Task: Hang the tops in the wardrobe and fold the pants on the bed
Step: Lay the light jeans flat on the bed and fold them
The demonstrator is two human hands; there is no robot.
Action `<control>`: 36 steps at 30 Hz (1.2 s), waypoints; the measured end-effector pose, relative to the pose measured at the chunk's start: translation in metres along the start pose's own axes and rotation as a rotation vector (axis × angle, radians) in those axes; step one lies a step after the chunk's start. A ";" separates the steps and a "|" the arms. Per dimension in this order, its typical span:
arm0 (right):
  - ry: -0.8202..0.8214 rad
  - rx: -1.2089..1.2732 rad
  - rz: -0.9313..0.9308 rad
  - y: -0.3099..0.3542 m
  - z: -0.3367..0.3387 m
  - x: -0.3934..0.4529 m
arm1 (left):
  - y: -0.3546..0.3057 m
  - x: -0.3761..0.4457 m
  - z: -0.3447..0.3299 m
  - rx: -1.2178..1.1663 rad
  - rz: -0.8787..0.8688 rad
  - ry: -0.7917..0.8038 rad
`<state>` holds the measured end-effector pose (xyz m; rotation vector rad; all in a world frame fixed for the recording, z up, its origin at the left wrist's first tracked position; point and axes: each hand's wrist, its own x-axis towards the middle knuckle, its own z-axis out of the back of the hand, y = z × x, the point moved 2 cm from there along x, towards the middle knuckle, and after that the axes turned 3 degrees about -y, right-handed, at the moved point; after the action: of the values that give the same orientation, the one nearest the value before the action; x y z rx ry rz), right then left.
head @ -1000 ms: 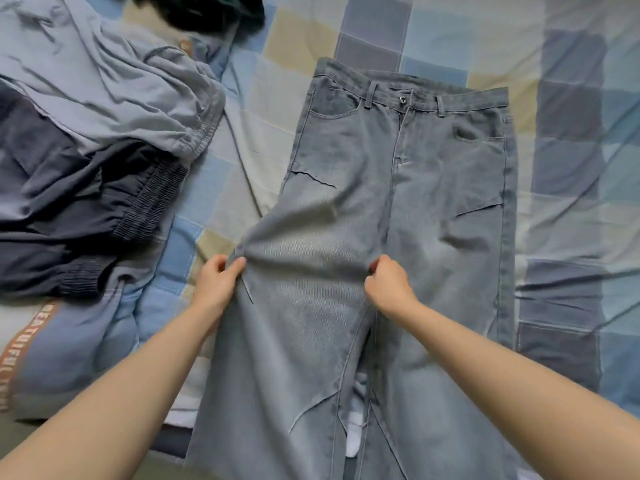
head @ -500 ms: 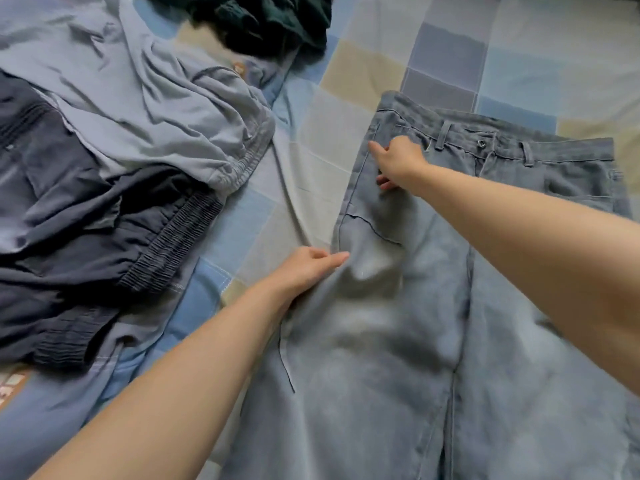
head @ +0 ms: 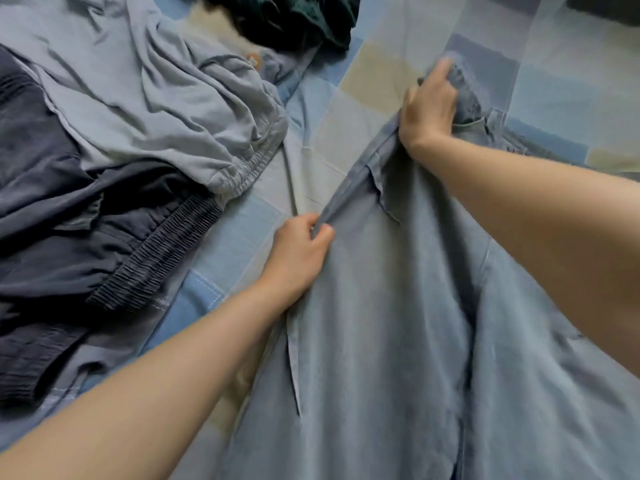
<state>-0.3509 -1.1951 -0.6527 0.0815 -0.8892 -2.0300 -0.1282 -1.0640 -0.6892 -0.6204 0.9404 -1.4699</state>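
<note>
Head view: jeans lie front-up on the bed. Since half a second ago, left hand has gone from flat to a pinch on the outer side seam; right hand has closed its grip on the waistband corner, edge blurred, probably bunched. Seam now lifted. Reads as start of the lengthwise fold, leg over leg. Grey garment and dark pants wait just left.
</note>
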 end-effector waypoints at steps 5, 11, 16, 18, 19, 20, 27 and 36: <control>0.517 0.071 -0.178 0.007 -0.032 0.013 | 0.025 0.024 -0.001 0.101 0.144 0.155; 0.533 0.072 0.113 -0.033 -0.010 -0.040 | 0.045 0.022 -0.005 0.115 0.297 0.096; 0.146 -0.123 0.066 -0.135 0.088 -0.029 | 0.021 0.003 -0.011 0.386 0.242 -0.005; 0.090 -0.326 -0.086 -0.184 0.131 -0.031 | 0.003 -0.012 -0.025 0.472 0.072 -0.051; 0.087 -0.421 -0.170 -0.204 0.147 -0.035 | -0.005 -0.020 -0.033 0.491 -0.033 -0.033; 0.094 -0.487 -0.262 -0.222 0.164 -0.041 | -0.014 -0.027 -0.042 0.510 -0.116 -0.011; 0.353 -0.158 -0.721 -0.284 0.222 -0.076 | -0.067 -0.071 -0.115 0.680 -0.472 0.398; 0.260 0.231 -0.756 -0.300 0.215 -0.048 | -0.070 -0.098 -0.194 0.775 -0.228 0.713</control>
<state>-0.6149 -0.9353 -0.6917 0.9066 -1.0124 -2.4983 -0.3136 -0.9340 -0.7180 0.4114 0.7283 -2.1433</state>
